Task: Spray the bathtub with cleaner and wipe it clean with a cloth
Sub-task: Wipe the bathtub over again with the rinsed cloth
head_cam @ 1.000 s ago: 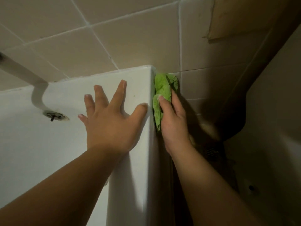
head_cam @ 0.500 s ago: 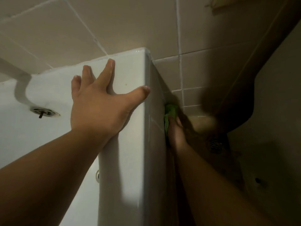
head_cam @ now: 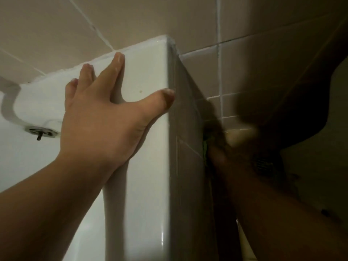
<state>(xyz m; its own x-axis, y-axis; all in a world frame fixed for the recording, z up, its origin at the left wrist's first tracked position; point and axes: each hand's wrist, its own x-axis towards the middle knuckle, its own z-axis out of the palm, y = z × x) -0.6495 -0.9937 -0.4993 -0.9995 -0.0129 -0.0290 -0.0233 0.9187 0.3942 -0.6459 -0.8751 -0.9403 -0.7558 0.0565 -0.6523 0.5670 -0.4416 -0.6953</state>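
My right hand (head_cam: 224,153) has dropped down the outer side panel of the white glossy bathtub (head_cam: 146,76) in the last second, from just under the top corner to well below it in the shadow. The crumpled green cloth (head_cam: 205,146), which showed in full a moment ago, is now only a thin green sliver wedged between that hand and the grey tiled side of the tub. I judge this as one downward wiping stroke along the outside face, so the wiping is under way and the lower part of that panel is being covered.

My left hand (head_cam: 101,117) has crept up the broad rim towards the beige tiled wall (head_cam: 56,31). It lies flat on the rim, fingers (head_cam: 117,65) straight and spread, thumb reaching to the outer edge, holding nothing, only bracing me.

The right hand is blurred and dark. It presses the cloth to the panel, but I cannot tell how its fingers lie.

The round metal drain fitting (head_cam: 42,131) sits left of my left hand.
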